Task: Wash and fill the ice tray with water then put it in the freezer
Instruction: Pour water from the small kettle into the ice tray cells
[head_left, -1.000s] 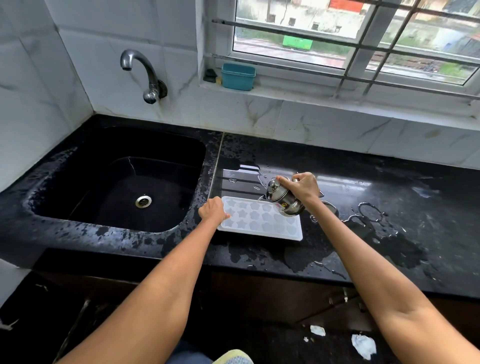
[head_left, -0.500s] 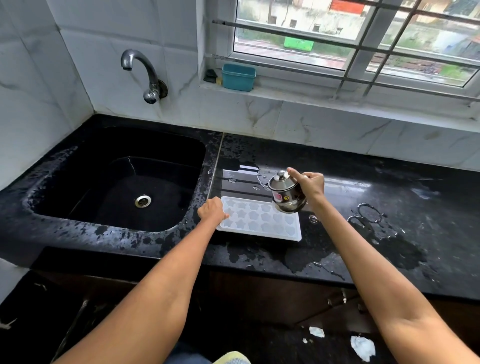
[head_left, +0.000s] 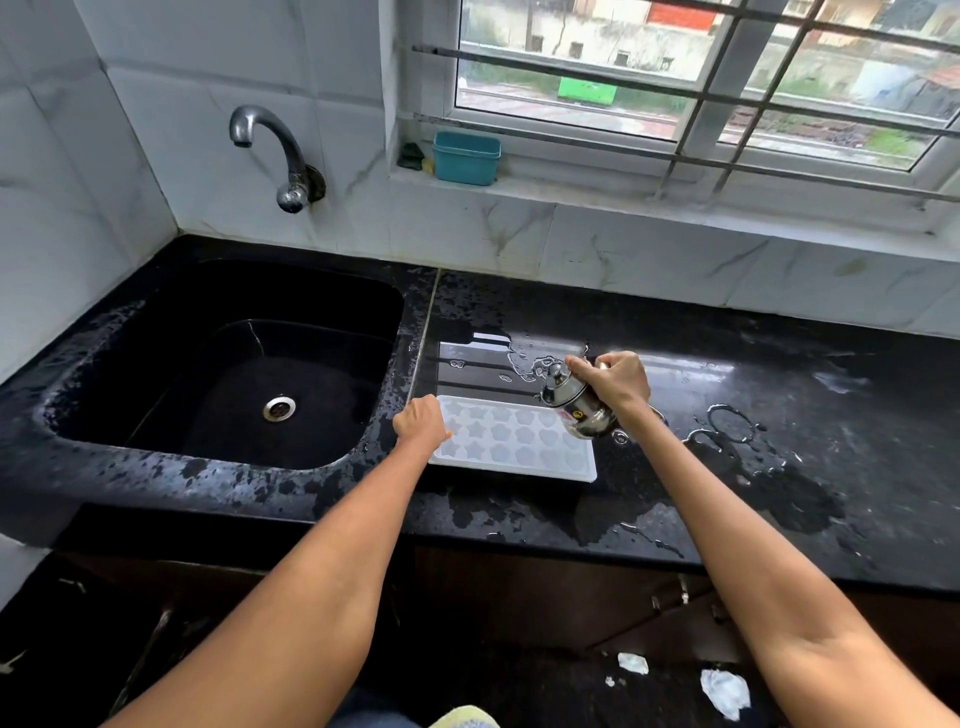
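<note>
A white ice tray (head_left: 519, 441) with star and heart shaped cells lies flat on the wet black counter (head_left: 753, 415), just right of the sink. My left hand (head_left: 421, 423) rests on the tray's left edge, fingers curled over it. My right hand (head_left: 615, 382) grips a small lidded steel pot (head_left: 574, 402), tilted to the left over the tray's far right corner. No stream of water is visible from the pot.
A black sink (head_left: 234, 364) with a steel drain lies to the left, under a wall tap (head_left: 280, 150). A teal box (head_left: 466, 157) stands on the window sill. Puddles spread over the counter right of the tray. Crumpled paper scraps (head_left: 724, 693) lie on the floor.
My right hand lifted the steel pot off the tray's right side, then brought it back down tilted over the far right corner. My left hand has stayed on the tray's left edge.
</note>
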